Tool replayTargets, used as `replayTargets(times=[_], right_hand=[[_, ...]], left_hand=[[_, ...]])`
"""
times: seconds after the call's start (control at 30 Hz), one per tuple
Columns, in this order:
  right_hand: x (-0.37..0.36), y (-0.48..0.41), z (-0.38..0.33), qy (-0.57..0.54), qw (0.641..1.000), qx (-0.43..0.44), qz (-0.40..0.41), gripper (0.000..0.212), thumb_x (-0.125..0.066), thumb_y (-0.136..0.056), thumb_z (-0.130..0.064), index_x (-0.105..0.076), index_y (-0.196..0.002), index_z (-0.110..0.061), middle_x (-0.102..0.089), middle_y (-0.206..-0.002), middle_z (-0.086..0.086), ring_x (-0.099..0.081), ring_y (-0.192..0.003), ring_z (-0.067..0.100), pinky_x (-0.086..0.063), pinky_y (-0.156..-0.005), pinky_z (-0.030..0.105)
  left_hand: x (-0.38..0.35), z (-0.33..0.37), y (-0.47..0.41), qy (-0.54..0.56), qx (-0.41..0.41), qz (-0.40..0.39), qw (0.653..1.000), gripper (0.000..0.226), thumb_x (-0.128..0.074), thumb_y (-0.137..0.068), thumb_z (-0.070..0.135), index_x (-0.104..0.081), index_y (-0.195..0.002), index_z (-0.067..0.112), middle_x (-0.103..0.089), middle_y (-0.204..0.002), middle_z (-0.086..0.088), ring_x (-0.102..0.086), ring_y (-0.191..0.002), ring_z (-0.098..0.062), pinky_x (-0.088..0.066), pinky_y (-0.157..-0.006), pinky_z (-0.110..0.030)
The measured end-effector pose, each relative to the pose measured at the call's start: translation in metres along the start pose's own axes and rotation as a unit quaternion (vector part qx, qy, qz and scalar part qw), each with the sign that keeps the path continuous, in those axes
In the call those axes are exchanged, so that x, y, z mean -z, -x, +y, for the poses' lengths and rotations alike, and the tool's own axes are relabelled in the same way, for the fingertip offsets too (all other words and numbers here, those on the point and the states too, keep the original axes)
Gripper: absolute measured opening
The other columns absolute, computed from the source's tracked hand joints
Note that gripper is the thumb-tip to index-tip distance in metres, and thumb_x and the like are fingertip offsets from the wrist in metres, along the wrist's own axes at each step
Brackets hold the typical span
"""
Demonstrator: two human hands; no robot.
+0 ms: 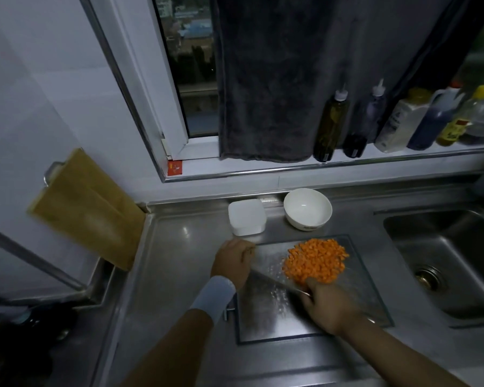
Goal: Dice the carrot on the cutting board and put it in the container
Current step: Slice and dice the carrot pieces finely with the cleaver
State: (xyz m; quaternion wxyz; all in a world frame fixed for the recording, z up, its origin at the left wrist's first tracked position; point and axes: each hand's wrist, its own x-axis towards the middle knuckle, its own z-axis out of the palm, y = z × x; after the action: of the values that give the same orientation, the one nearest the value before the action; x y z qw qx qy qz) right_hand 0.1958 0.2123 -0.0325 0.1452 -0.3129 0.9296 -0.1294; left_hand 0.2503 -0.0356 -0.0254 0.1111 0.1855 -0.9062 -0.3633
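Dim, blurred frame. Knife (277, 281) handle hidden inside right hand (330, 305), fingers curled round it; blade slants across cutting board (274, 324). Left hand (231, 262) at board's far-left corner, fingers bent near blade tip; whether it grips anything, cannot tell. Diced carrot (315, 261) heaped on board's far-right part, just beyond right hand, apart from left. White container (246, 216) behind board's far edge

The right hand (330, 308) hid the handle of the broad steel knife (277, 283), and the blade was smeared by blur. At the left edge of the clear glass cutting board (277, 328), the fingers of the left hand (231, 262) were too blurred to show what they touched. Labels on the row of sauce bottles (397, 121) at upper right were unreadable. The stainless steel sink (444, 261) ran off the right edge.
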Motion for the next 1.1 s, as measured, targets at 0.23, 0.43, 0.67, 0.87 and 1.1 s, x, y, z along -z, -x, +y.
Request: replayTargets(times=[0.23,0.43,0.67,0.87,1.1], right_hand=[[-0.029,0.004,-0.009,-0.021,0.999,0.019,-0.016,0.027,-0.057,-0.086,-0.033,-0.056,-0.109,-0.019,-0.064,-0.110,0.007,-0.060,-0.097,0.028,-0.046,-0.081,0.036],[-0.039,-0.003,-0.005,0.009,0.998,0.009,-0.064,0.026,-0.059,-0.079,-0.019,-0.056,-0.104,-0.018,-0.058,-0.114,0.008,-0.053,-0.104,0.025,-0.039,-0.086,0.030],[-0.021,-0.033,-0.012,0.044,0.998,0.030,-0.041,0.027,-0.058,-0.073,-0.039,-0.057,-0.098,-0.028,-0.065,-0.103,-0.004,-0.061,-0.098,0.022,-0.042,-0.082,0.030],[0.014,-0.107,-0.045,0.027,0.996,0.084,0.013,0.022,-0.044,-0.079,-0.033,-0.057,-0.091,-0.021,-0.064,-0.098,0.010,-0.061,-0.091,0.034,-0.044,-0.076,0.035],[0.023,-0.201,-0.081,0.073,0.993,0.094,-0.013,0.043,-0.059,-0.087,-0.025,-0.052,-0.128,-0.015,-0.048,-0.130,0.011,-0.048,-0.115,0.030,-0.039,-0.092,0.035]], left_hand=[[-0.003,-0.029,0.017,-0.116,0.015,-0.261,0.958,0.030,-0.047,-0.091,0.026,-0.066,-0.114,0.026,-0.056,-0.121,0.006,-0.052,-0.114,-0.017,-0.040,-0.099,-0.026],[-0.013,-0.037,0.022,-0.160,0.011,-0.328,0.931,0.026,-0.047,-0.090,0.033,-0.066,-0.106,0.024,-0.059,-0.120,0.003,-0.056,-0.110,-0.024,-0.045,-0.095,-0.030],[-0.015,-0.041,-0.007,-0.121,0.037,-0.291,0.948,0.030,-0.053,-0.089,0.035,-0.063,-0.117,0.030,-0.058,-0.126,0.005,-0.056,-0.110,-0.021,-0.040,-0.089,-0.021],[-0.003,-0.035,-0.059,-0.078,0.065,-0.206,0.973,0.021,-0.053,-0.091,0.032,-0.063,-0.108,0.027,-0.059,-0.117,0.002,-0.055,-0.109,-0.022,-0.045,-0.095,-0.033],[0.007,-0.052,-0.121,-0.022,0.154,-0.114,0.981,0.053,-0.050,-0.094,0.024,-0.034,-0.144,0.019,-0.029,-0.148,-0.003,-0.038,-0.131,-0.023,-0.031,-0.110,-0.032]])
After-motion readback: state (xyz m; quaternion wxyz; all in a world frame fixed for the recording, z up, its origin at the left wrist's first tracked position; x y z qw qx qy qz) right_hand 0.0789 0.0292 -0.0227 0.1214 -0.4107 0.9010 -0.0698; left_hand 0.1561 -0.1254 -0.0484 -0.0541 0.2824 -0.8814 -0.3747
